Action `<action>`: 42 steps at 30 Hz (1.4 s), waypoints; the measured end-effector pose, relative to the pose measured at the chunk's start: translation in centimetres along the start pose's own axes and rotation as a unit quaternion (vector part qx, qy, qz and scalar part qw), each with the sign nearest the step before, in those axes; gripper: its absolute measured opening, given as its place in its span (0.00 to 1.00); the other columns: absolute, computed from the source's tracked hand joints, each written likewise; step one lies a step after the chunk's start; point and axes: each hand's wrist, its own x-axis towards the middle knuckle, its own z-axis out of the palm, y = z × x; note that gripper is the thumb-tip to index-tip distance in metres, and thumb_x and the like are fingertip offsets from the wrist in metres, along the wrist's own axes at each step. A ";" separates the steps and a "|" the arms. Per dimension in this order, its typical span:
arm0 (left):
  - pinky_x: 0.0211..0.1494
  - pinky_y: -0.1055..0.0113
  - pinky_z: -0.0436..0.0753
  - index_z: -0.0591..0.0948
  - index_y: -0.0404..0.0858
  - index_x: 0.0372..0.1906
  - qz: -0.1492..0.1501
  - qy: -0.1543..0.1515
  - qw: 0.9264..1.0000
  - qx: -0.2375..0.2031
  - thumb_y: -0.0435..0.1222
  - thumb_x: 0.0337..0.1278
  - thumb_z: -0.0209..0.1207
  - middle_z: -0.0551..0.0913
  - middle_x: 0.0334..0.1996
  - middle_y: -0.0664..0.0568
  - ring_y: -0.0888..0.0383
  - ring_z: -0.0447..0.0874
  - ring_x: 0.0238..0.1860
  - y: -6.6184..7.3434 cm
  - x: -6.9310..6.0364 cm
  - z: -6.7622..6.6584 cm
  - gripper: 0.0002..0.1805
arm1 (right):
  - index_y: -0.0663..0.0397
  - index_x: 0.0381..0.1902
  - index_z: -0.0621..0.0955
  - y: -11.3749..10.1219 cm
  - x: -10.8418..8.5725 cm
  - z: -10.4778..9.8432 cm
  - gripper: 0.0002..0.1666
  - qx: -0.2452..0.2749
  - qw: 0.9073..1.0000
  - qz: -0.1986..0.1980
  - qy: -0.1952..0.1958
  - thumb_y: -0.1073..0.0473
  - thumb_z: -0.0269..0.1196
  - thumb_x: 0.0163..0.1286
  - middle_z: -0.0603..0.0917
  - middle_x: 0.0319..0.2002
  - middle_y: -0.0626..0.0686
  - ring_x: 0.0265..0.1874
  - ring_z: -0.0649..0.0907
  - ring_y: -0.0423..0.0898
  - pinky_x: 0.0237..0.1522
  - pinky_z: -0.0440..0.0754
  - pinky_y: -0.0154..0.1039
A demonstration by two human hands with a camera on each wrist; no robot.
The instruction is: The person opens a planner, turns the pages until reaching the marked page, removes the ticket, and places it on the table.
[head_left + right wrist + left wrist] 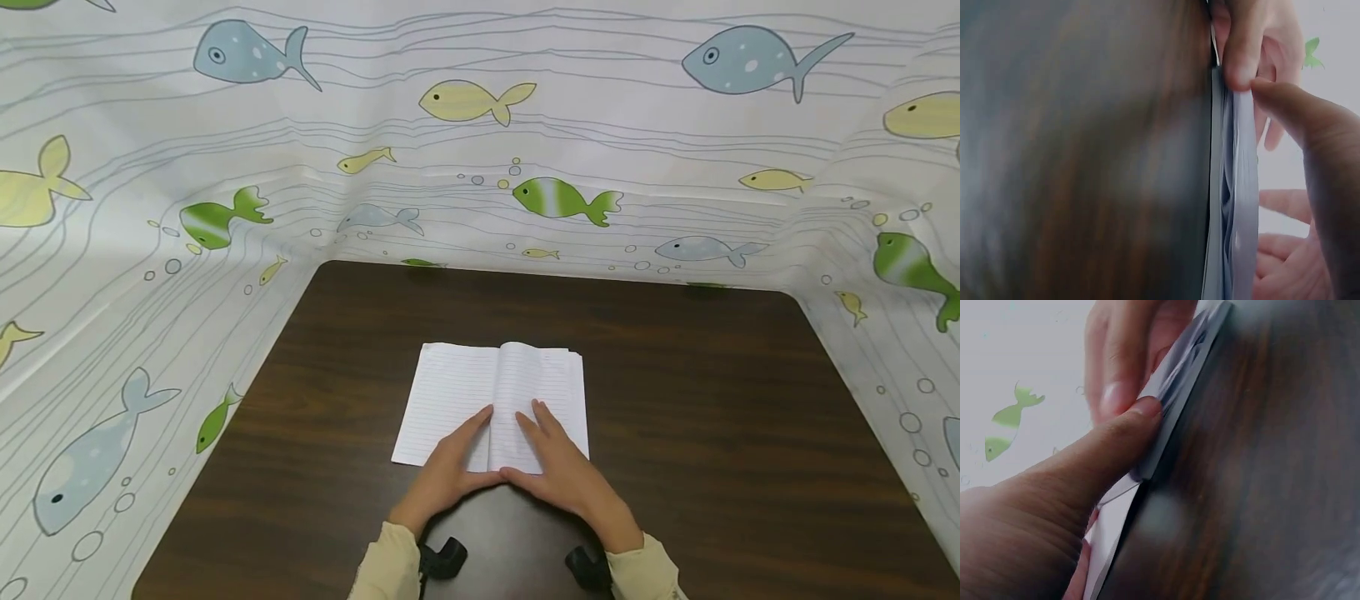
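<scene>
A lined notebook (453, 382) lies spread on the table, its pages without visible writing. My left hand (447, 467) rests along the near part of the fold, its fingers reaching onto the left page. On the right page (555, 375), which bulges up near the fold, my right hand (564, 469) lies with fingers spread. Both thumbs meet at the notebook's near edge. Seen from the left wrist, the left thumb (1119, 434) touches that edge. The right wrist view shows the page stack (1244, 187) raised in layers, with the thumb tips together at its end.
The dark wood-grain table (697, 433) stretches to both sides. A white fish-print sheet (630, 142) rises around its back and sides. Black wrist devices (444, 558) sit beneath both wrists, by the cream sleeves (645, 573).
</scene>
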 end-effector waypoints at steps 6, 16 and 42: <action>0.73 0.48 0.71 0.68 0.40 0.78 -0.017 -0.003 1.000 -0.020 0.46 0.49 0.79 0.72 0.74 0.48 0.50 0.70 0.74 -0.1 0.1 -0.5 0.51 | 0.60 0.76 0.70 0.7 0.0 -0.9 0.50 0.007 1.000 -0.016 -0.009 0.37 0.71 0.65 0.61 0.78 0.66 0.77 0.62 0.63 0.72 0.68 0.61; 0.71 0.50 0.74 0.72 0.39 0.74 -0.017 0.024 0.999 -0.023 0.44 0.50 0.79 0.77 0.69 0.49 0.51 0.74 0.70 -0.4 -0.9 -0.1 0.46 | 0.56 0.78 0.68 0.5 -0.9 -0.4 0.40 0.073 0.993 0.029 0.091 0.42 0.60 0.77 0.53 0.81 0.66 0.79 0.56 0.65 0.72 0.61 0.70; 0.61 0.57 0.83 0.73 0.34 0.70 0.087 0.139 0.986 0.026 0.20 0.58 0.64 0.81 0.61 0.44 0.50 0.84 0.60 0.0 -2.2 0.1 0.33 | 0.68 0.80 0.58 0.9 -0.9 -0.7 0.33 0.147 0.972 0.042 0.178 0.54 0.42 0.87 0.59 0.79 0.66 0.79 0.59 0.63 0.79 0.53 0.49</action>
